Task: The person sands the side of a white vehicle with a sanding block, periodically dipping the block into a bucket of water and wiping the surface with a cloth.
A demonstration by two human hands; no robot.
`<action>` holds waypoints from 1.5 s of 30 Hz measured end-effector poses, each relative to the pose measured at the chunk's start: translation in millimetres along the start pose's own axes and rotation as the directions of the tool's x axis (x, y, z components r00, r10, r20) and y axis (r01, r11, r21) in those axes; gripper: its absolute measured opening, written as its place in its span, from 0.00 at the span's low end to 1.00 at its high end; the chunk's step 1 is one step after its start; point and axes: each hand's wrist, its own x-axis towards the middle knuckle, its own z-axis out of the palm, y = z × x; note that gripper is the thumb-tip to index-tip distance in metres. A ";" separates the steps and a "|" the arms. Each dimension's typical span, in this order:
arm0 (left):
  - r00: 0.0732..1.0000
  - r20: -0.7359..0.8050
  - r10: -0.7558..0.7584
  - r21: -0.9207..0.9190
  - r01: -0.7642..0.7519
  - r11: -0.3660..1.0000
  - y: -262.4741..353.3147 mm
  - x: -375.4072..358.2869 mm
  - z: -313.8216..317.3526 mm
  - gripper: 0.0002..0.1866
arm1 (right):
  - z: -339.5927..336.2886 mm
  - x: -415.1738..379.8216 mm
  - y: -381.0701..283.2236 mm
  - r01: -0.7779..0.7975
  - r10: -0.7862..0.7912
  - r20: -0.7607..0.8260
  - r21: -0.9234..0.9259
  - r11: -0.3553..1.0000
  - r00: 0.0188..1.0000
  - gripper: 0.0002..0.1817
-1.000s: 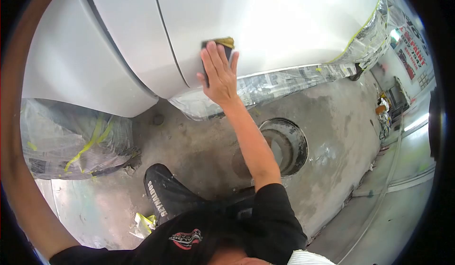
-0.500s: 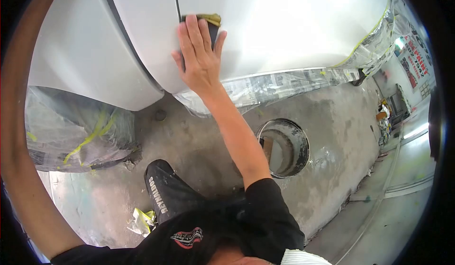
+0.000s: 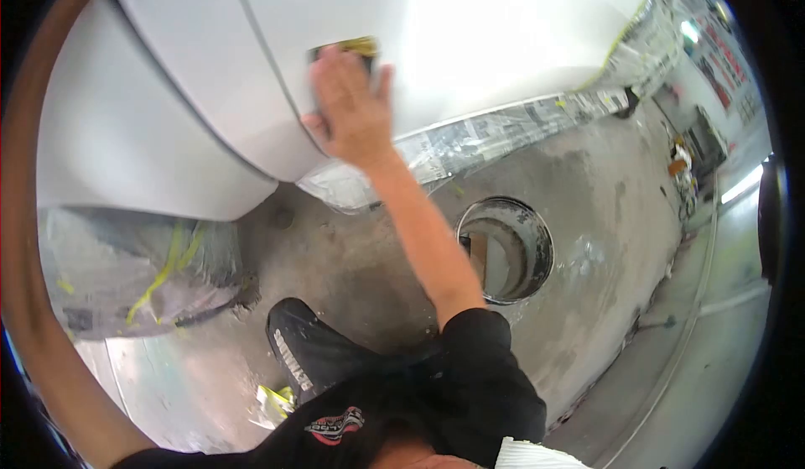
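White panel (image 3: 478, 58), cut by a long seam (image 3: 269, 56); right hand (image 3: 355, 115), laid flat; dark pad (image 3: 367, 62), held beneath it against the panel near the seam, where its edge could be caught if strokes were carried across.

Grey concrete floor (image 3: 620, 217) spreading wide here, scuffed and stained, a glinting patch (image 3: 584, 252) right of centre! Over on the right runs a pale, smudged wall (image 3: 713, 360), a bright strip of light (image 3: 742, 184) blazing along it. Far right, a banner (image 3: 723, 68), red lettering blurred, and nearer, clutter (image 3: 683, 169) crowding the floor's edge.
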 end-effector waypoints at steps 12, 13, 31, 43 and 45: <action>0.982 0.167 0.085 -0.038 -0.080 0.996 -64.6 -41.4 17.6 0.13 | -8.9 -19.7 30.5 -0.190 0.194 0.095 -0.046 0.981 0.976 0.40; 0.965 0.250 0.080 -0.037 -0.073 0.997 -89.1 -57.6 23.2 0.14 | -21.6 -18.1 60.8 -0.207 0.211 0.055 -0.070 0.976 0.976 0.39; 0.923 0.329 0.202 -0.001 -0.213 0.977 -87.6 -27.6 20.1 0.18 | -80.5 -18.9 198.7 -0.771 0.772 -0.285 0.145 0.621 0.568 0.35; 0.948 0.286 0.138 0.015 -0.148 0.989 -75.2 -27.5 11.6 0.14 | -76.2 -32.3 217.6 -0.743 0.681 -0.393 -0.008 0.669 0.618 0.34; 0.952 0.272 0.140 0.011 -0.148 0.989 -72.5 -22.8 11.4 0.13 | -62.7 -30.1 190.4 -0.707 0.652 -0.422 0.035 0.707 0.631 0.34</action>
